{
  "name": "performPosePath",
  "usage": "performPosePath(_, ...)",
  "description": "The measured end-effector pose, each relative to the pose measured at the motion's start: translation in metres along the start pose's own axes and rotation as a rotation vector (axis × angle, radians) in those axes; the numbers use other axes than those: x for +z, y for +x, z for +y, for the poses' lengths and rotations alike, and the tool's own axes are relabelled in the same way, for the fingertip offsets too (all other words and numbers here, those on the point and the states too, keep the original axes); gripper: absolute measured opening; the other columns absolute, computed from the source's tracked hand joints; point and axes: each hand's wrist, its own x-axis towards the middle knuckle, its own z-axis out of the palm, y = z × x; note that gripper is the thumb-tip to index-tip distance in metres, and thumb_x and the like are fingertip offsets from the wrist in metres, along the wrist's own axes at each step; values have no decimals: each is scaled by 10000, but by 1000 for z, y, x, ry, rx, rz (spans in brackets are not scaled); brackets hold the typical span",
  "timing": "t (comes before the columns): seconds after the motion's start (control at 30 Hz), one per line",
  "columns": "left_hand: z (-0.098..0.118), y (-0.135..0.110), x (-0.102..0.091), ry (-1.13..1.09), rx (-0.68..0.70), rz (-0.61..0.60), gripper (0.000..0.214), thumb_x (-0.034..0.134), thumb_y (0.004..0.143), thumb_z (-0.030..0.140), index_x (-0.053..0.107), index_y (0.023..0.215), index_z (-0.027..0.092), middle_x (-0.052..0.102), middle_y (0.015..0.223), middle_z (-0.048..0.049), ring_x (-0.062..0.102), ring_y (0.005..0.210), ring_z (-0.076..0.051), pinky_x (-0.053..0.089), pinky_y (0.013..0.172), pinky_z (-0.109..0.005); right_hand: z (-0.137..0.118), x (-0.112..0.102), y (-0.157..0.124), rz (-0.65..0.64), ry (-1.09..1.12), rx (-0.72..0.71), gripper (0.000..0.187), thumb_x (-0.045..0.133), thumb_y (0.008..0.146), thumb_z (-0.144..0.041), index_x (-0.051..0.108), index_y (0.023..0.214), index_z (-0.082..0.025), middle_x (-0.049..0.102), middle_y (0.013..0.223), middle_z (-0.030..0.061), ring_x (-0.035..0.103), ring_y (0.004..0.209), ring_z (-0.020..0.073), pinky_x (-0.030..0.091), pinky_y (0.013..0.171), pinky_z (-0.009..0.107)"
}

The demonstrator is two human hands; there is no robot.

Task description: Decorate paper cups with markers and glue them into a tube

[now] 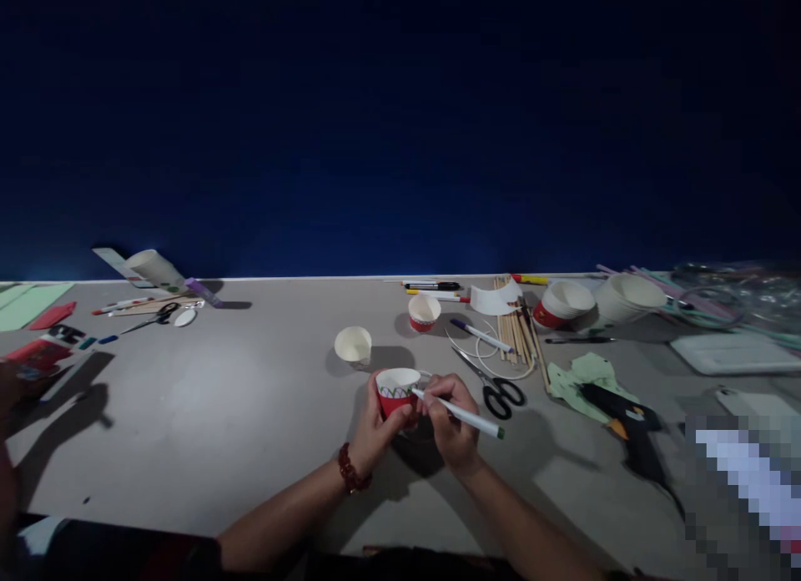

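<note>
My left hand is wrapped round a red and white paper cup, whose white upper band carries a green and purple zigzag pattern. Between the fingers of my right hand is a white marker with a green end; its tip is at the cup's patterned band. A cream paper cup stands just beyond my left hand. Farther back is a small red and white cup. Black-handled scissors lie to the right of my right hand.
Wooden sticks, a purple-capped marker and stacked paper cups lie at the back right. A black glue gun rests on crumpled green paper. Another person's hand is at the left edge, near a red cup.
</note>
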Motion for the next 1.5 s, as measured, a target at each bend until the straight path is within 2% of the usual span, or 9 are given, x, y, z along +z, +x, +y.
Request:
performPosePath(0.3, 3, 1, 1, 0, 22, -3, 627, 784, 823, 492, 524, 1319, 210, 714, 1181, -103, 679, 1076, -294, 547, 996, -450, -6, 3, 2, 21, 97, -13, 131, 593, 945, -196, 567, 836, -264, 582, 647, -42, 588, 607, 181, 515, 616, 308)
performPosePath(0.67, 0, 0, 0, -26, 8, -11, 645, 792, 831, 519, 525, 1334, 215, 714, 1191, -95, 672, 1095, -290, 534, 1022, -457, -7, 0, 2, -1, -21, -25, 139, 617, 873, -188, 578, 757, -255, 577, 646, -25, 581, 625, 183, 514, 610, 307)
performPosePath(0.83, -1, 0, 0, -16, 18, -9, 669, 800, 823, 535, 518, 1339, 216, 703, 1211, -97, 666, 1114, -291, 530, 1036, -459, -9, 2, 2, 19, 45, -17, 127, 600, 914, -193, 579, 806, -256, 575, 634, -36, 582, 601, 180, 516, 607, 309)
performPosePath(1.2, -5, 0, -1, -6, 6, 10, 686, 807, 809, 527, 519, 1344, 207, 692, 1235, -104, 654, 1137, -297, 514, 1058, -461, -5, 1, 1, 8, 31, -14, 123, 605, 907, -189, 587, 803, -252, 579, 657, -28, 582, 605, 183, 508, 606, 311)
performPosePath(1.5, 0, 0, 1, -17, 27, -3, 653, 797, 818, 537, 521, 1319, 222, 706, 1176, -88, 674, 1089, -294, 534, 1025, -466, -7, 2, 0, 4, 6, -72, 116, 631, 914, -227, 597, 807, -255, 575, 675, -20, 605, 645, 189, 525, 620, 322)
